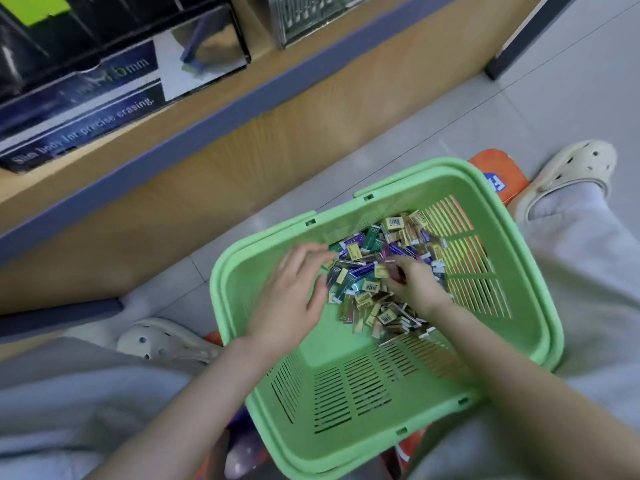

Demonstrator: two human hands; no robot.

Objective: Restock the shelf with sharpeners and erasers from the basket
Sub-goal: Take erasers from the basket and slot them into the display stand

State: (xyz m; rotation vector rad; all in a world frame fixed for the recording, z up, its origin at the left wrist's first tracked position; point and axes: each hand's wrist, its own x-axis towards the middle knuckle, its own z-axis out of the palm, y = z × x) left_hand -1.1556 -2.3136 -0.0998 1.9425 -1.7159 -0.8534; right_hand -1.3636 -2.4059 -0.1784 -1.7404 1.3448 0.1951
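A green plastic basket (519,327) sits on the floor between my legs. A heap of small packaged erasers and sharpeners (377,268), in yellow, purple and green wrappers, fills its far corner. My left hand (289,299) reaches into the basket, fingers fairly straight and blurred, tips at the left edge of the heap. My right hand (414,285) lies on the heap with fingers curled around a few small packets (389,270). The wooden shelf (214,109) with a blue-grey front edge stands above and to the left.
A dark display box (86,109) printed "precise erasing" stands on the shelf, with a metal-mesh holder (311,15) further right. An orange object (498,174) lies under the basket's far side. My cream clogs (575,171) and grey trousers flank the basket on the tiled floor.
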